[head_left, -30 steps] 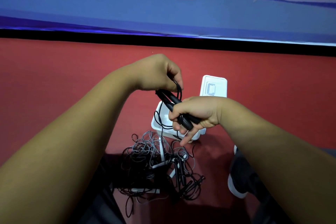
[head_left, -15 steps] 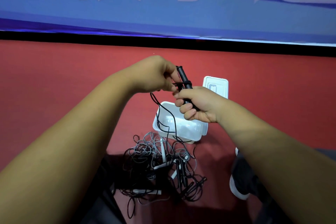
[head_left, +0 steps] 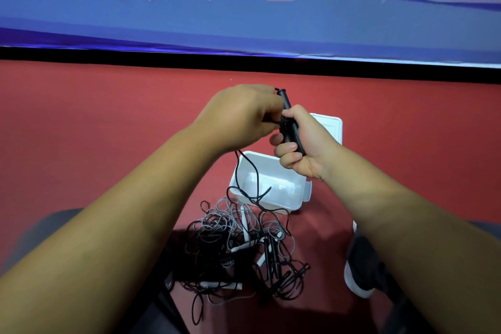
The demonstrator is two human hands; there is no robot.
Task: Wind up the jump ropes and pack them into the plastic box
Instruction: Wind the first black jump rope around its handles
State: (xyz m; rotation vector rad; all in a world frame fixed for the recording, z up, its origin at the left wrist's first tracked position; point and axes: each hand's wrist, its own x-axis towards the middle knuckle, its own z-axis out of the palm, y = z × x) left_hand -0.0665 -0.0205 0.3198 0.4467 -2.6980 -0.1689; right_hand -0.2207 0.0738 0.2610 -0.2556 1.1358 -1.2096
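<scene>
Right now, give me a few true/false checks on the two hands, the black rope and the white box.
1. The right hand grips the black jump-rope handles. True.
2. The white plastic box has its lid on. False: it stands open, and the white plastic lid lies beyond it on the red floor.
3. The left hand holds the loose black cord at the handles. True.
4. A wound rope lies in the box. False: no bundle shows inside; only the loose cord crosses it.
5. The tangled pile of grey and black ropes lies nearer the person than the box. True.
</scene>
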